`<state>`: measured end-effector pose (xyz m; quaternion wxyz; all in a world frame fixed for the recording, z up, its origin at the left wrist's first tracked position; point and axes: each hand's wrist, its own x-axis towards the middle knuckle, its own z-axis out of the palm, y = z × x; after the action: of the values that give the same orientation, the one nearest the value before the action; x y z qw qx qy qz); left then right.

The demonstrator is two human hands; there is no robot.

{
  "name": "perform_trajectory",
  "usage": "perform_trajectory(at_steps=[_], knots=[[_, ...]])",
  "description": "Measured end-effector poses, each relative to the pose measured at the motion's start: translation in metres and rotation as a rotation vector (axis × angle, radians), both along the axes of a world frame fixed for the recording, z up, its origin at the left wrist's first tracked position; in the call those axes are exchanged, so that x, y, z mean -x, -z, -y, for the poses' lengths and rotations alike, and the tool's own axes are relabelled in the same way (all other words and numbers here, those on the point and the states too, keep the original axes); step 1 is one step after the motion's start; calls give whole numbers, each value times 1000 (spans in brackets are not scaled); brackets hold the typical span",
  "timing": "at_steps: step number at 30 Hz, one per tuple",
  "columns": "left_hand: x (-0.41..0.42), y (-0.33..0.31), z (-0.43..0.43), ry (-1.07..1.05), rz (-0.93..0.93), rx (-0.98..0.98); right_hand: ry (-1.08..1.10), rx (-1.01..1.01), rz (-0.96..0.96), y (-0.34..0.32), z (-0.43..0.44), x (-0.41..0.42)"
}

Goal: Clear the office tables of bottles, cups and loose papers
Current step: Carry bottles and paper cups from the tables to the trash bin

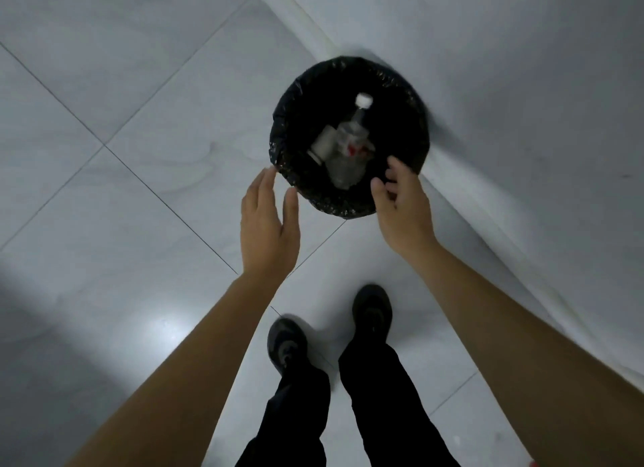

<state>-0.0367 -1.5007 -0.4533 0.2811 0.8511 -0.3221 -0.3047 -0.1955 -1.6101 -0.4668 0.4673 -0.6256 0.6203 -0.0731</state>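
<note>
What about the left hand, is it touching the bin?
Cannot tell. The head view shows the left hand at the outline of the bin, height above it unclear.

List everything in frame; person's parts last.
round bin lined with black plastic bag: 1, black, on floor against wall
clear plastic bottle with white cap: 1, clear, inside bin
other pale litter: count unclear, white and clear, inside bin
glossy tiled floor: 1, white, underfoot
plain wall: 1, white, behind bin
black shoes: 2, bottom centre
black trousers: 1 pair, bottom centre
left grip (bare hand): 1, empty, by bin's rim
right grip (bare hand): 1, empty, over bin's rim
</note>
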Motion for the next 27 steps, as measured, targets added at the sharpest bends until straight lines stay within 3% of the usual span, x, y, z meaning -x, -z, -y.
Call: perform_trajectory(at_steps=[8,13,17,23,27], knots=[[7,-236,-90,-308,-234,90,-187,92,50,-236,-90,18],[5,-397,-171,-259,-176,53,-438,112,-15,-393,-131,27],[-10,-493,-227,-375,-107,88,-467,256,109,-498,-146,14],[10,-578,-298,-638,54,301,-545,319,280,-576,-171,2],[53,-602,-334,-861,140,387,-800,312,334,-592,-185,1]])
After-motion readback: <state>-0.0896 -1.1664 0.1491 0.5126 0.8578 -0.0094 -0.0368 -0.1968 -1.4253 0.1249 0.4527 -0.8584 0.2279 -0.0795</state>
